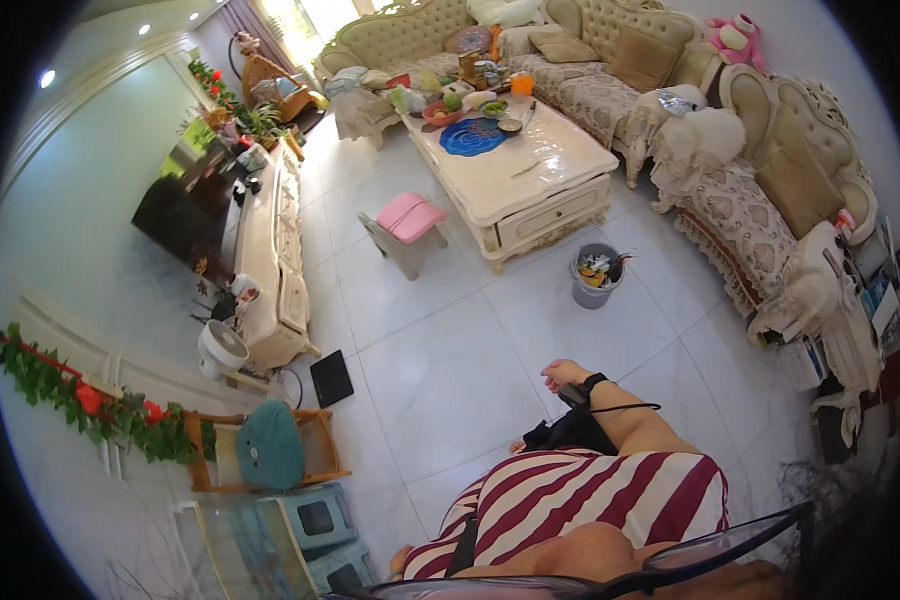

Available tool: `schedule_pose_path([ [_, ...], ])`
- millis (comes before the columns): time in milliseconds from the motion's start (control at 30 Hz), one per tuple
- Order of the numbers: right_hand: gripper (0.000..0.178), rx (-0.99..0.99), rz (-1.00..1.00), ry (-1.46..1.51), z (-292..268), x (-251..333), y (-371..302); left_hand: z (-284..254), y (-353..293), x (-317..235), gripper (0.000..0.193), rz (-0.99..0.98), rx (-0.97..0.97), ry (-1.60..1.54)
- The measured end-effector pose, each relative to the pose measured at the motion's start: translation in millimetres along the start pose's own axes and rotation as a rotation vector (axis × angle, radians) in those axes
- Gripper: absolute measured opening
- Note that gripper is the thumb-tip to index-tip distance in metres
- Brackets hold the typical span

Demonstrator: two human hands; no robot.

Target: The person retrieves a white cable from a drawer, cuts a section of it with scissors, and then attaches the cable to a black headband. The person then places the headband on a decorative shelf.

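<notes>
The right hand has its fingers curled loosely together. They hold nothing and hang over the white tile floor. A black band sits on the wrist, and the arm points up and to the left. The left hand is hidden. Nearest is a grey bin full of scraps, beside the white counter with bowls of fruit.

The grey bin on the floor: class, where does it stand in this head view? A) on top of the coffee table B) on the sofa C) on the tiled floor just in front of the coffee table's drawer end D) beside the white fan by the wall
C: the grey bin stands on the tiled floor, close to the drawer end of the coffee table.
</notes>
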State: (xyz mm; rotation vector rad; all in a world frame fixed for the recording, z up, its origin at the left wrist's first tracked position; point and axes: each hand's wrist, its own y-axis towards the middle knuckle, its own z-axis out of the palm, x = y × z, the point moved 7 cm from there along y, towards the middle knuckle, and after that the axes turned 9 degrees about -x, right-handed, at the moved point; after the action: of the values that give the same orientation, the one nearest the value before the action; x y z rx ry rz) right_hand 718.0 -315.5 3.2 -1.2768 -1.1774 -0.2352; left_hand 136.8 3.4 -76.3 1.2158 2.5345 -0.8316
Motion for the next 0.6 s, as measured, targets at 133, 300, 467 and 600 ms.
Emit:
schedule_pose_path([
  [133,0.023,0.051,0.079,0.077,59.7,-1.1,-1.0,-79.6,20.7,34.2,0.032,0.016,0.017,-0.018],
  [300,0.024,-0.269,-0.057,0.157,-35.4,-152.9,14.1,-113.2,102.8,49.6,0.037,-0.215,0.147,-0.217],
  [467,0.016,-0.516,0.199,0.116,-30.7,-124.3,-18.0,-144.7,167.4,71.7,0.043,-0.046,0.054,0.04],
  [600,0.018,-0.536,0.308,0.11,-10.2,-152.8,-20.2,-174.5,245.6,69.1,0.038,-0.124,0.076,-0.232],
])
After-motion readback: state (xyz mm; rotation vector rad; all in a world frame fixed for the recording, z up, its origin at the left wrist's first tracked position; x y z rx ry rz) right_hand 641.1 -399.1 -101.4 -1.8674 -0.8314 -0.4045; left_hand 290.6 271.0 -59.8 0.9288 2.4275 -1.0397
